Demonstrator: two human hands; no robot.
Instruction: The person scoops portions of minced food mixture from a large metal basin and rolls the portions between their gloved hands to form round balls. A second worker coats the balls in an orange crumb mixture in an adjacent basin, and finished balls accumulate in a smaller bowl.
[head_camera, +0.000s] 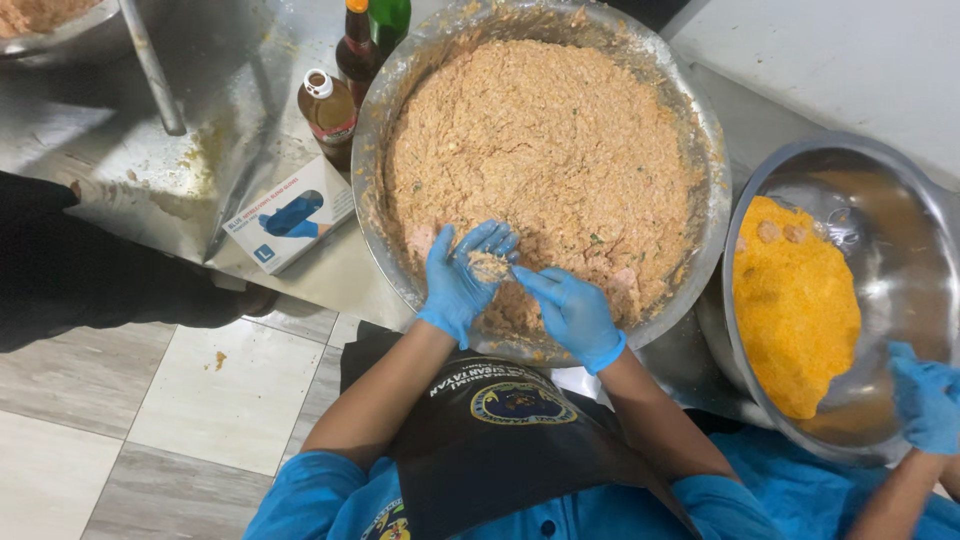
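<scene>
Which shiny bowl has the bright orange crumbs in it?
The smaller metal bowl on the right, half full of orange crumbs. The big middle bowl holds a brownish mix.

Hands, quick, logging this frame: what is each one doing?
Left hand: cupped, holding a lump of mixture.
Right hand: open, fingers pointing at that lump, holding nothing.

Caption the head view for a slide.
Blue-gloved left hand cups a minced mixture lump; right hand shapes it over the steel bowl.

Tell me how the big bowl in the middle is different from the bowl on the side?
The big bowl is packed nearly full with pinkish-brown mixture; the side bowl holds orange crumbs over part of its inside. The big bowl sits flat; the side bowl is tilted. Both are shiny metal.
</scene>
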